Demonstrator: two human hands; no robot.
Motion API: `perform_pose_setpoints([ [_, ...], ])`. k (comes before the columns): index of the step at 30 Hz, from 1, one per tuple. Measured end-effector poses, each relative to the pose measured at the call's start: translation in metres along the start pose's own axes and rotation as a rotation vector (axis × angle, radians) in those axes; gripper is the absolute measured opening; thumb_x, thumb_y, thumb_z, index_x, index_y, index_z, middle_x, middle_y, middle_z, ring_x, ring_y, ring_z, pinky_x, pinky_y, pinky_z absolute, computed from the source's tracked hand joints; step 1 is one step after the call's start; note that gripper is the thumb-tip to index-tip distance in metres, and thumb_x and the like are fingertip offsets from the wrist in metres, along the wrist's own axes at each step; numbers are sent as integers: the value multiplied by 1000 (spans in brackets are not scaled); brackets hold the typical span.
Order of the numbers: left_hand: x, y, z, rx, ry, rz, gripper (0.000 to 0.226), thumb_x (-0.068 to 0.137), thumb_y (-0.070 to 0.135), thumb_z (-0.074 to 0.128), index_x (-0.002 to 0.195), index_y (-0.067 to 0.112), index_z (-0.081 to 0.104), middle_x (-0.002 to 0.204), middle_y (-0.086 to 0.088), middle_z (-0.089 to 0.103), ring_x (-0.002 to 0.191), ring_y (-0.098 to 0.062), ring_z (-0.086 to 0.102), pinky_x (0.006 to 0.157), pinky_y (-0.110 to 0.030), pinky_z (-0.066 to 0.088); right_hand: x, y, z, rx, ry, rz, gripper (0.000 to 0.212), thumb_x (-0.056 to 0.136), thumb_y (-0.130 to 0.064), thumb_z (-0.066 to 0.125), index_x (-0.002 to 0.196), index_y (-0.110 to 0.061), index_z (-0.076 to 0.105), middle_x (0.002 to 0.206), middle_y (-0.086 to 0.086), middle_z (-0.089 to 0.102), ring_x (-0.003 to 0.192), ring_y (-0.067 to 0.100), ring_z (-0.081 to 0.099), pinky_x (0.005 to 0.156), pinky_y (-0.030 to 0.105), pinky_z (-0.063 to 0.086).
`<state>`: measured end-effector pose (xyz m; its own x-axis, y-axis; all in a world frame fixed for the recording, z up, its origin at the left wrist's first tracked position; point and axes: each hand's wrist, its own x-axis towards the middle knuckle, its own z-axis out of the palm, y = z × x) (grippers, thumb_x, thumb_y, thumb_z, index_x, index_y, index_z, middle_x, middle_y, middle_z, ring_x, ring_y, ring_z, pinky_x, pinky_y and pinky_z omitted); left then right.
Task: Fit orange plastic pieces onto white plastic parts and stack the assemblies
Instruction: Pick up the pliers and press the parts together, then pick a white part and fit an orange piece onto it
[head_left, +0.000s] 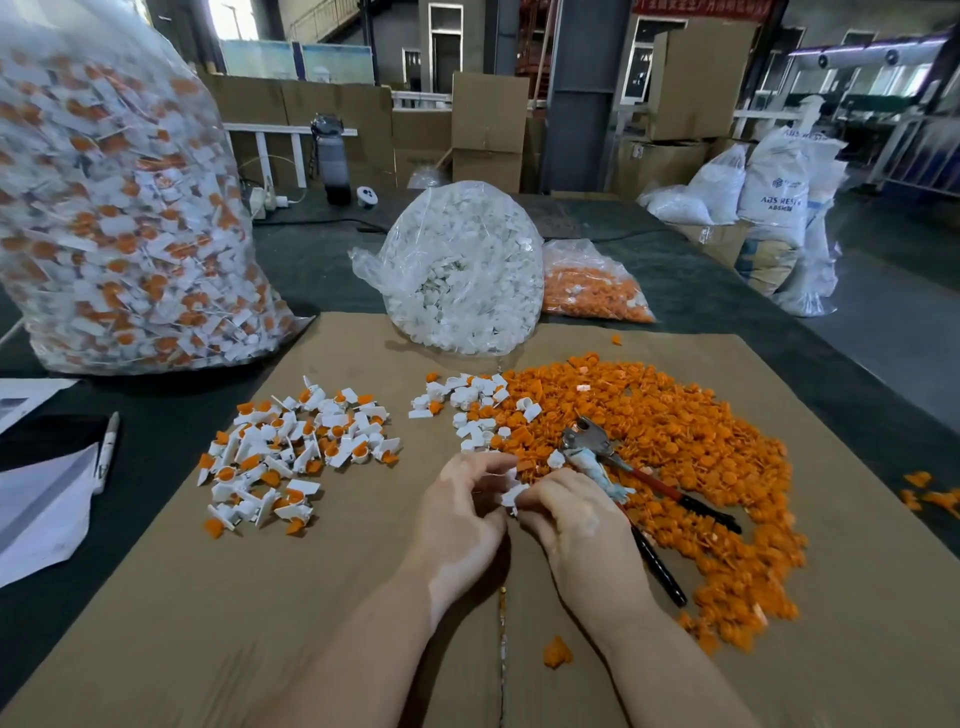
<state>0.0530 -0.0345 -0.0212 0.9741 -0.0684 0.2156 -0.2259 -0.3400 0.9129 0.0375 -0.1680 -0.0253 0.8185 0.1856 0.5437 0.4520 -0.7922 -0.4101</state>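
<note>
1. White plastic part sits at lower centre of the frame, pinched between the left hand and the right hand, fingers of both curled round it.
2. Whether an orange piece is already seated on it cannot be told; the fingers hide it.
3. Risk: pressing off-line could pop the small part out of the pinch into the orange pile at right.
4. Pliers lie just beside the right hand; a knock could scatter pieces.
5. Finished assemblies lie centre left, well apart from the hands.
</note>
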Motion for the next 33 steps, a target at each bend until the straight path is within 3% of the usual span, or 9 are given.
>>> perform_pose_setpoints([
  [6, 2, 0, 4, 233, -16, 103, 32, 78, 15, 73, 108, 24, 66, 98, 18, 59, 92, 3, 53, 77, 4, 32, 1, -1, -2, 89, 54, 43, 11, 75, 0, 75, 83, -8, 73, 80, 0, 67, 77, 13, 63, 71, 22, 49],
  [10, 2, -2, 2, 203, 41, 93, 31, 77, 11, 74, 105, 22, 67, 93, 19, 59, 82, 13, 51, 73, 4, 33, 1, -1, -4, 123, 109, 71, 12, 74, 2, 74, 84, -6, 72, 79, 0, 68, 75, 11, 63, 71, 17, 47],
  [16, 2, -2, 3, 229, 53, 75, 31, 77, 13, 74, 106, 22, 67, 97, 18, 59, 90, 5, 52, 76, 6, 32, 0, -3, -5, 84, 73, 21, 12, 74, -2, 76, 82, -8, 72, 80, -1, 67, 76, 12, 63, 71, 21, 50],
  [22, -1, 0, 3, 236, 45, 47, 30, 76, 18, 76, 105, 22, 68, 91, 15, 61, 78, 7, 51, 70, 1, 37, 0, -3, -4, 29, 70, -20, 11, 74, 1, 75, 77, -7, 68, 76, 0, 62, 72, 14, 60, 68, 18, 44],
  [29, -3, 4, 3, 203, 22, -1, 30, 72, 18, 78, 100, 20, 68, 79, 15, 57, 72, 3, 51, 63, -3, 38, -1, -4, -2, -46, 73, -61, 18, 73, 4, 74, 71, -7, 60, 71, 2, 56, 68, 18, 55, 61, 25, 41],
  [33, -3, 5, 3, 193, 28, 3, 29, 72, 16, 78, 100, 18, 69, 78, 16, 57, 71, 5, 51, 63, -1, 37, -1, -2, -1, -3, 85, -29, 17, 73, 4, 74, 71, -6, 61, 71, 2, 57, 69, 16, 55, 65, 18, 39],
])
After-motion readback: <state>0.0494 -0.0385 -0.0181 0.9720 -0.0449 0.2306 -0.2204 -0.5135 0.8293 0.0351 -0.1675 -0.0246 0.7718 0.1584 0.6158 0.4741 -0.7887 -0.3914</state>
